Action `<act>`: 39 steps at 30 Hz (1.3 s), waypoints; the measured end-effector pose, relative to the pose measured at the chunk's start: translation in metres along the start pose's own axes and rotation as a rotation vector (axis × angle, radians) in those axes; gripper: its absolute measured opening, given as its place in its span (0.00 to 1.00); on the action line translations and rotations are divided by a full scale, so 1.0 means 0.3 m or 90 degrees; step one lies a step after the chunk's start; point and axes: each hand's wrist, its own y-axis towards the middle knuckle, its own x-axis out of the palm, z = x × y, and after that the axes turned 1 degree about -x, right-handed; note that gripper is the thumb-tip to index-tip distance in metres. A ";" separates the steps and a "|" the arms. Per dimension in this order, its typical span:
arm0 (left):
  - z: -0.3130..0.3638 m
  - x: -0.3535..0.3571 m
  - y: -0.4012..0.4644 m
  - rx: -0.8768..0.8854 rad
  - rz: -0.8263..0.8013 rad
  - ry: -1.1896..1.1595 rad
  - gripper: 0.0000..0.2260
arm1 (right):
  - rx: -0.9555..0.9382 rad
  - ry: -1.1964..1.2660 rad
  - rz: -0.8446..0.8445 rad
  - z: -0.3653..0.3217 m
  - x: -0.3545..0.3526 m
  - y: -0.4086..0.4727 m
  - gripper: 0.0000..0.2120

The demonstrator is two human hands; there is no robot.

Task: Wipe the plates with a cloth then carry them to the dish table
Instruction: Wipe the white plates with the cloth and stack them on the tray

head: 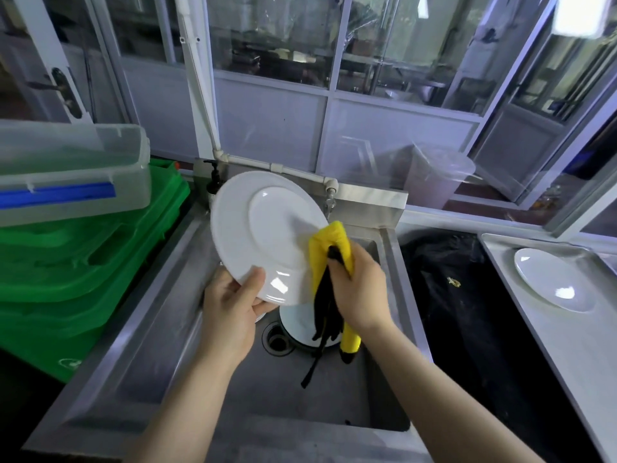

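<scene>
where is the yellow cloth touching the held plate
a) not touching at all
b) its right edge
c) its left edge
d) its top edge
b: the right hand presses the yellow cloth against the right edge of the white plate, which the left hand holds over the sink.

We see a glossy white glazed plate [267, 228], its smooth face throwing highlights; at its four o'clock a soft yellow-and-black cloth [330, 242]. Below lies a brushed, dull metal sink [160, 329]; at nine o'clock, shiny green plastic crates [83, 262].
</scene>
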 end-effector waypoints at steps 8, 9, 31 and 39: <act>0.011 -0.024 -0.022 0.026 -0.099 0.234 0.10 | 0.209 -0.015 0.091 0.053 -0.049 0.205 0.07; 0.020 -0.024 -0.026 0.033 -0.116 0.264 0.10 | 0.204 -0.022 0.088 0.045 -0.061 0.227 0.07; 0.040 -0.030 -0.031 -0.027 -0.094 0.376 0.16 | -0.486 -0.177 -0.066 -0.190 0.055 -0.068 0.25; 0.065 0.001 -0.058 -0.056 -0.110 0.202 0.06 | -0.245 -0.217 0.035 -0.075 -0.028 0.132 0.27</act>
